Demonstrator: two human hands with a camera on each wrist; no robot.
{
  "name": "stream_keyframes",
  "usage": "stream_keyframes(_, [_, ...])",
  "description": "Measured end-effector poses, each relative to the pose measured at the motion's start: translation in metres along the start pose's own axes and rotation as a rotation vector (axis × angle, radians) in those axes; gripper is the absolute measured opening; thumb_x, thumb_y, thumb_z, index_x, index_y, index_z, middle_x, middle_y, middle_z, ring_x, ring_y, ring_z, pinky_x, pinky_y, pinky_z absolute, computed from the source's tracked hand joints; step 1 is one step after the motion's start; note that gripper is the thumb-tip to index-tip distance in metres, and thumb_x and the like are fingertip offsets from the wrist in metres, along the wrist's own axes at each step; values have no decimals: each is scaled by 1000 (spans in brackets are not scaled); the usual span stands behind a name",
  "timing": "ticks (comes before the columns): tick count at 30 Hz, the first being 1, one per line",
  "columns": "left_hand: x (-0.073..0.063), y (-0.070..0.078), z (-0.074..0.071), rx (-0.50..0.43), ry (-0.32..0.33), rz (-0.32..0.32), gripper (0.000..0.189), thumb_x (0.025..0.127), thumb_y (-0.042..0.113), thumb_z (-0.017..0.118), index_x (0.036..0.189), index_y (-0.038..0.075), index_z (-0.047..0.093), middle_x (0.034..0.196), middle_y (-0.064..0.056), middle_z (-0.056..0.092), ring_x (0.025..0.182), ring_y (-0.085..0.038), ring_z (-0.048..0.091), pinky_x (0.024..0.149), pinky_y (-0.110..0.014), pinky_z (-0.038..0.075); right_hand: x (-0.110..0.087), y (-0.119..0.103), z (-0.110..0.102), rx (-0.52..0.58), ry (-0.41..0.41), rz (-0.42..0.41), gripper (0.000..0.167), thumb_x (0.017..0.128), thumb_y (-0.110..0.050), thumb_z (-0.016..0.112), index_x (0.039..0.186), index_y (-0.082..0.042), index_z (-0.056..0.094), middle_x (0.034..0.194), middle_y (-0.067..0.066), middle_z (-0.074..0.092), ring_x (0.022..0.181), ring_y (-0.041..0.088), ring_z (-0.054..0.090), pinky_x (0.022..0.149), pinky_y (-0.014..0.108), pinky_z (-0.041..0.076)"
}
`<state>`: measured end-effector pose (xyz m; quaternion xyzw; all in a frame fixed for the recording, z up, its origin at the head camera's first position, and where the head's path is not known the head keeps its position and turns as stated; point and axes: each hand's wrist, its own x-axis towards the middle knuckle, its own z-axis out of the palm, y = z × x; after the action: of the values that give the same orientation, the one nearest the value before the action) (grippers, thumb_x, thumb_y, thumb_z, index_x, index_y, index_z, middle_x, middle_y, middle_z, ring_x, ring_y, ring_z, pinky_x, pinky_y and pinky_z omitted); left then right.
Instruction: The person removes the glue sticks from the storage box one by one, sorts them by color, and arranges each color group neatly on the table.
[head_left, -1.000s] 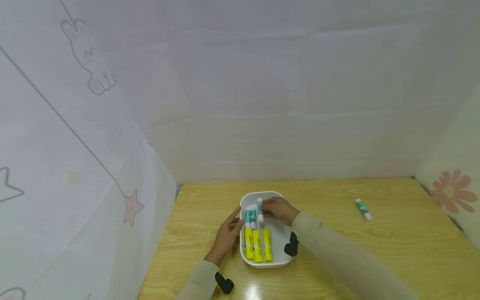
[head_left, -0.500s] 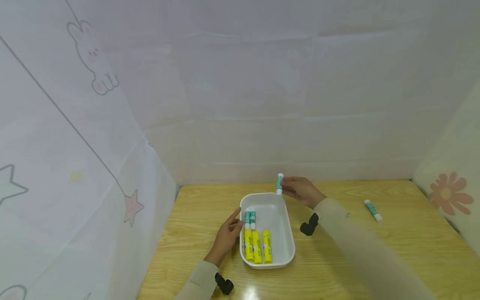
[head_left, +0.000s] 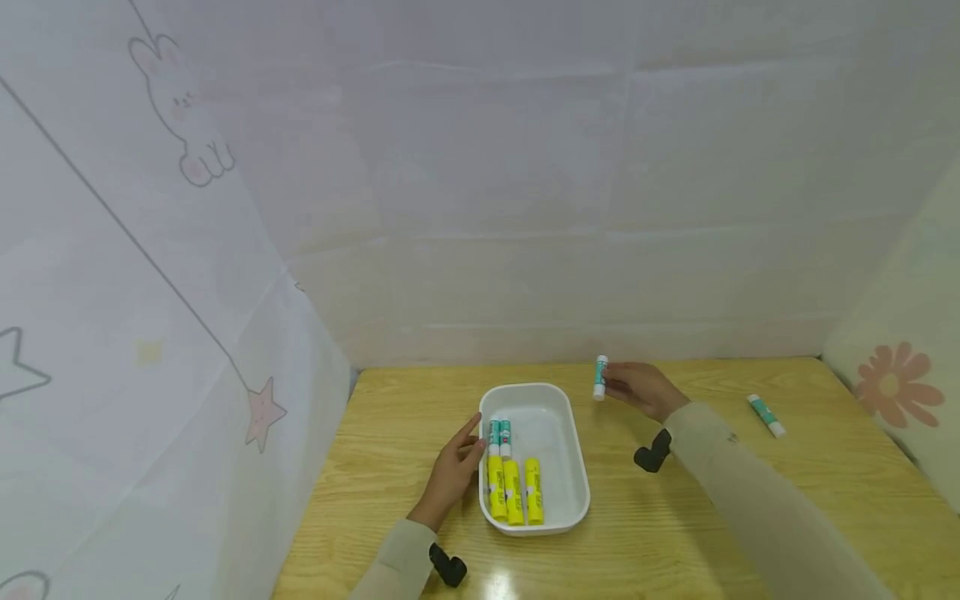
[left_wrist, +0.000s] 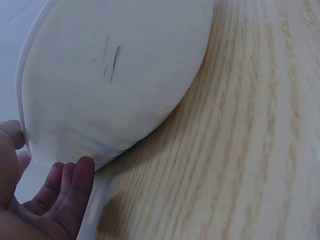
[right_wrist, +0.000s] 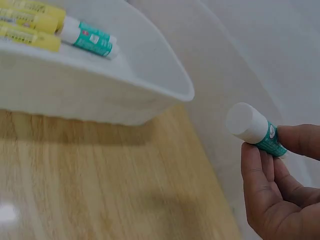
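Note:
In the head view my right hand [head_left: 643,390] pinches a white and teal glue stick [head_left: 600,379], upright above the table to the right of a white tray [head_left: 581,475]. The right wrist view shows the thumb on one side of the glue stick [right_wrist: 254,127] and the fingers on the other. My left hand [head_left: 452,467] rests with loosely extended fingers against the tray's left side, fingertips at the rim. Inside the tray lie two teal glue sticks [head_left: 505,437] at the left and several yellow tubes [head_left: 534,492] in front of them.
One more teal glue stick [head_left: 766,416] lies on the wooden table [head_left: 660,533], toward the right. White printed cloth [head_left: 480,208] hangs behind the table's far edge and along both sides.
My right hand has lifted the glue stick out of the tray and carried it right, past the tray's rim. The left hand has stayed at the tray.

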<state>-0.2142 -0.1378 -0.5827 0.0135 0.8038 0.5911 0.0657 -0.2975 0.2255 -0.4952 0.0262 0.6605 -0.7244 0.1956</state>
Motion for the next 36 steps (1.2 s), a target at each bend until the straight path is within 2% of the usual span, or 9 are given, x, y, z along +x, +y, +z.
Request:
stream_keyframes(4, [1,-1,0,-3,1,-1,47,102,36,53,147,42,40,129,-11,53,118,-29,56,91,-43,53,-2,18,-8,-118,31,47,50,102,-15,53,138,16,38,123,17,54,102,17,60,105,39,43])
stream_keyframes(8, [1,0,0,0,2,1,47,101,37,53,147,41,40,128,-11,53,118,-30,56,91,-43,53,-3,35,-8,-227,38,77,51,101,-15,54,137,17,38,124,19,55,102,19,60,104,43,44])
stream_keyframes(15, [1,-1,0,17,5,2,48,101,37,53,148,40,40,128,-11,53,119,-30,56,92,-44,53,-3,54,-2,-418,72,115,46,95,-15,63,127,15,50,114,18,62,97,21,62,86,35,55])
stream_keyframes(19, [2,-1,0,13,3,-3,48,101,38,53,147,41,40,129,-11,53,119,-30,55,92,-45,52,-1,58,0,-468,87,110,42,93,-14,65,122,15,55,111,18,64,95,22,63,82,34,56])
stream_keyframes(27, [1,0,0,19,9,-14,47,101,37,53,146,44,40,129,-10,53,118,-29,56,91,-44,53,-1,60,6,-632,120,103,43,91,-19,68,118,13,59,111,18,64,98,26,62,91,44,51])
stream_keyframes(36, [1,0,3,6,11,-5,48,101,36,53,147,41,40,131,-11,52,118,-30,56,91,-44,53,-1,63,7,-705,165,82,38,88,-19,70,113,9,62,106,14,66,96,26,62,89,47,50])
